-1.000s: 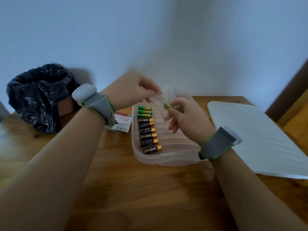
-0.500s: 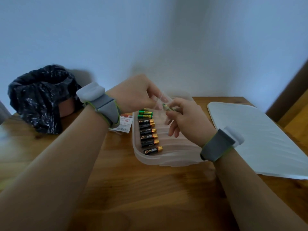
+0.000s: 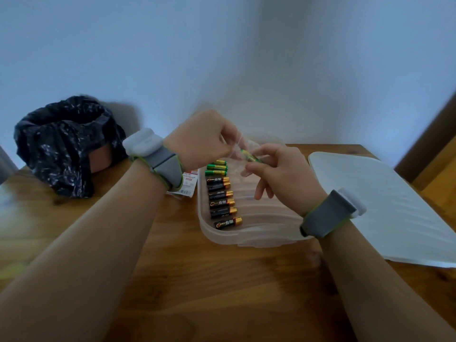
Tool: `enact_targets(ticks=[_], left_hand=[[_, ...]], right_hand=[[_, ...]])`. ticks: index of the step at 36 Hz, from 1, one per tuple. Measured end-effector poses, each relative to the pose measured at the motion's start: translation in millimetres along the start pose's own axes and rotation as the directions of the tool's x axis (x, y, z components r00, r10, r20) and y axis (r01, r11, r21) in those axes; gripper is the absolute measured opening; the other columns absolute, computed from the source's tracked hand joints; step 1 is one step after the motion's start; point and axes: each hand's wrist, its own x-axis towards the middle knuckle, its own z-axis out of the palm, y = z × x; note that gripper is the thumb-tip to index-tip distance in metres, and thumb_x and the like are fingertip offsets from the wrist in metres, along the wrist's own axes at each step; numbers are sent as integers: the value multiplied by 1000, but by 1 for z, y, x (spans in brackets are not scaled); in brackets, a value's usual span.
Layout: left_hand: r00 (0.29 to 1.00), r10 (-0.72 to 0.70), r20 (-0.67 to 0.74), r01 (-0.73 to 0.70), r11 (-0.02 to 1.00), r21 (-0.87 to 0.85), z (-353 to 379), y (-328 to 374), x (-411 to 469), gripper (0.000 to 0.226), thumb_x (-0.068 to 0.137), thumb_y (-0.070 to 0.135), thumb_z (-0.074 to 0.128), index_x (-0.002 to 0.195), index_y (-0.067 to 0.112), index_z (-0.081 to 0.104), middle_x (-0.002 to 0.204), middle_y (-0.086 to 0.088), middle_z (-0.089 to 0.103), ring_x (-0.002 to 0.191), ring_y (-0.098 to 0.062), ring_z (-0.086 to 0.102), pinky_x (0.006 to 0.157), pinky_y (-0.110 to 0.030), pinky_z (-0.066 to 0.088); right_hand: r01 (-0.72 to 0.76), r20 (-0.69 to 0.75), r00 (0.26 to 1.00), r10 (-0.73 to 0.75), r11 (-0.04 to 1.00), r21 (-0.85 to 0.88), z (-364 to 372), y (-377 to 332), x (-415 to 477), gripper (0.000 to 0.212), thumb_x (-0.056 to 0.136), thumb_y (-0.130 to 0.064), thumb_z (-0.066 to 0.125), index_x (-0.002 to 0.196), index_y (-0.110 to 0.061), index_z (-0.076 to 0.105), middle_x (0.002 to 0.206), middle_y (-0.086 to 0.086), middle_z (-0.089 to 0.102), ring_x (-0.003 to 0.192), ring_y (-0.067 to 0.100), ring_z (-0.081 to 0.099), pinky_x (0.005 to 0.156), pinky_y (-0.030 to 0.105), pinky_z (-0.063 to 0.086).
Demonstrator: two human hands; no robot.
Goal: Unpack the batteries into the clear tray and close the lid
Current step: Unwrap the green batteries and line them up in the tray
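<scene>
Above the far end of a clear tray [image 3: 246, 233] on a wooden desk [image 3: 197, 280], a person's right hand [image 3: 283, 176] pinches a green battery [image 3: 249, 156] while the left hand [image 3: 202, 139] grips crumpled clear wrapping [image 3: 243, 144] around it. Three green batteries [image 3: 217, 167] and six black-and-gold batteries [image 3: 222, 201] lie in a column along the tray's left side. Just right of the tray rests its white lid [image 3: 382, 206], off and flat. A printed packaging card [image 3: 188, 185] lies beside the tray's left edge, and a bin lined with a black bag [image 3: 64, 144] stands at the desk's far left. Both wrists wear grey bands.
</scene>
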Motion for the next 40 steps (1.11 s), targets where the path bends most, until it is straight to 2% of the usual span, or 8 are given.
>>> enact_targets(ticks=[7,13,18,23,29,34,37,40], left_hand=[[999,-1,-44,1,1000,-14,8,-5,2,23,90,1,57,93,13,77,71,21,63,65,15,59,62,-2,41],[994,-67,-91,61,996,-70,4,-24,6,5,88,17,71,92,18,73,83,8,71,81,-7,68,73,-6,44],[967,-188,-173,150,966,-210,2,-41,2,8,93,16,65,100,13,70,84,5,76,74,-4,72,74,-11,53],[950,-240,-198,188,951,-247,8,-50,4,9,93,18,66,100,14,70,82,5,76,72,-3,72,73,-10,52],[938,-245,-246,201,961,-190,17,-54,7,12,89,25,68,100,22,75,80,7,76,75,1,71,78,-14,52],[933,-217,-288,198,976,-95,23,-58,14,19,90,29,66,106,28,77,96,5,76,92,-5,69,87,-24,54],[930,-200,-307,190,980,-64,27,-59,18,22,91,28,63,108,31,77,100,6,76,92,-4,68,84,-18,50],[947,-179,-266,183,983,-11,32,-59,22,24,92,26,61,110,31,76,99,8,76,83,-2,66,69,-8,45]], right_hand=[[-18,-23,1000,18,1000,6,0,2,2,9,97,-18,72,106,-19,70,85,-7,82,48,21,70,45,28,51],[-96,-98,991,89,993,-66,-2,6,4,9,99,-13,66,103,-17,74,80,-1,81,55,26,73,48,25,52],[-149,-119,983,138,985,-88,-2,7,5,14,97,-12,62,104,-17,74,83,-2,81,58,23,74,52,32,57],[-181,-135,977,164,976,-122,1,8,5,15,95,-13,64,100,-21,76,81,-9,79,58,16,74,54,29,59],[-249,-154,959,236,966,-73,0,7,4,19,91,-11,60,99,-22,74,81,-5,81,63,24,76,58,30,55],[-270,-149,955,256,960,-77,1,5,3,20,92,-13,59,102,-22,73,83,-6,81,62,20,76,59,29,54],[-265,-158,955,250,961,-78,1,5,3,20,93,-14,57,101,-25,72,83,-7,81,60,17,75,61,30,54],[-249,-151,961,232,963,-100,2,4,2,21,94,-14,56,99,-27,72,83,-7,81,59,15,75,62,32,57]])
